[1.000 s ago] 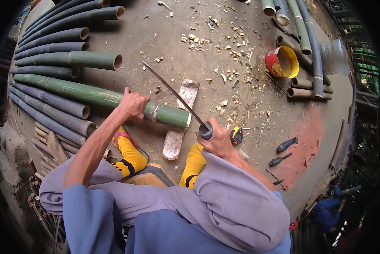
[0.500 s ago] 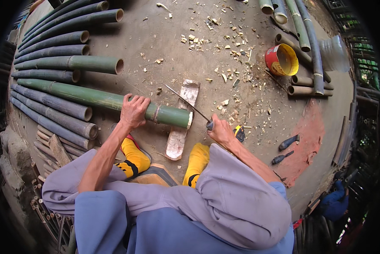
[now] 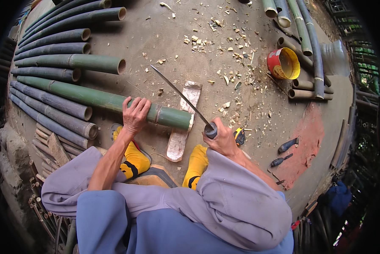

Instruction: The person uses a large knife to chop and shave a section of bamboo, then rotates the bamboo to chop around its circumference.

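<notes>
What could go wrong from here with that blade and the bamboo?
1. The right grip holds a long bare blade, while the uncovered left grip is on the green bamboo pole; a slip might cut it.
2. The pole is round and lies across a wooden block, so it could roll if the left grip loosens.
3. The right foot, in a yellow sock, is close to the block; a stray stroke might reach it.

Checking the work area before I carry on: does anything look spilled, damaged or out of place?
Pale chips lie loose across the ground ahead of the right hand, looking like uncleared litter. Farther right, a red patch has ragged edges, as if torn or spilled; which, I can't tell.
</notes>
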Motion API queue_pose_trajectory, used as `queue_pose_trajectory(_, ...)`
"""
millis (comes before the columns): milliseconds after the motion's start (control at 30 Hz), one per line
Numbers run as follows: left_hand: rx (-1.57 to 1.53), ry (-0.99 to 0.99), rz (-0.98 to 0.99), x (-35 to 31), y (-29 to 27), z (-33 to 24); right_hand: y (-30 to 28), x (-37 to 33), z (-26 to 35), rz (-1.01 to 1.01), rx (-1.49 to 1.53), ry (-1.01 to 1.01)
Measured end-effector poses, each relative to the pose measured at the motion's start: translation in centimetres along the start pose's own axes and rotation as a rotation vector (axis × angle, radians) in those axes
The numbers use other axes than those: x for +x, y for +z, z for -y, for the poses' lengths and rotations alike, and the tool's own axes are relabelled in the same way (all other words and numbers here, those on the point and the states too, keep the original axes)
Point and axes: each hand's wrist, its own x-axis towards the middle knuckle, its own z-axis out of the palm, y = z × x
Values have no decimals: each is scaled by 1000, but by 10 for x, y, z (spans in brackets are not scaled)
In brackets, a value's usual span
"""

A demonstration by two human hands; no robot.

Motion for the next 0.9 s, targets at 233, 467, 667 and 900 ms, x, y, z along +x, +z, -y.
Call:
queue_pose_trajectory(233,-37,42,326,18,-26,-5,0,3,-41,283,-334,253)
queue_pose_trajectory(467,-92,-16,359,21,-15,1,12,-3,-48,82,-188,144)
queue_pose_trajectory(667,-94,-44,221,5,-12,-5,4,-11,-3,1,-40,48)
queue_pose_trajectory(900,-83,-43,178,11,-14,-3,5,-8,-34,293,-261,290)
